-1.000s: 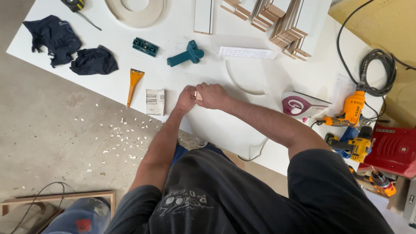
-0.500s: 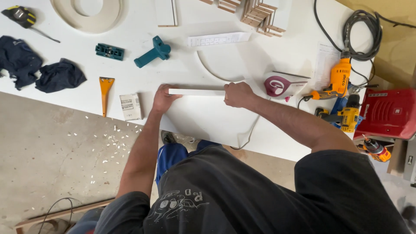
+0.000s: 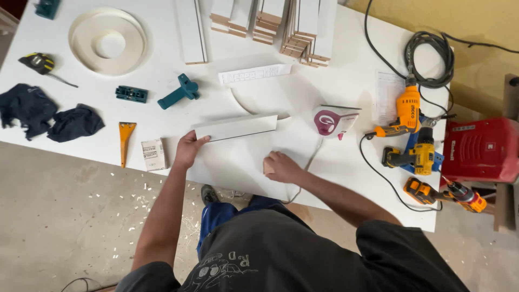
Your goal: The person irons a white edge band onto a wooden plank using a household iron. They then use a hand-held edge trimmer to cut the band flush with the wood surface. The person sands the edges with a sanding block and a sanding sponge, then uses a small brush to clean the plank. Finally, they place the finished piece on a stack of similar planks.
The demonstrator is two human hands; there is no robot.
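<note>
On the white table (image 3: 346,81), the left hand (image 3: 187,150) grips a white panel's (image 3: 236,127) end — the right hand (image 3: 281,166) clenches a small block (image 3: 267,165).

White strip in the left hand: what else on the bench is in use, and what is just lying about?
In use: white strip, left hand, right hand, small block.
Lying about: iron, drills, tape roll, scraper, dark rags.
</note>
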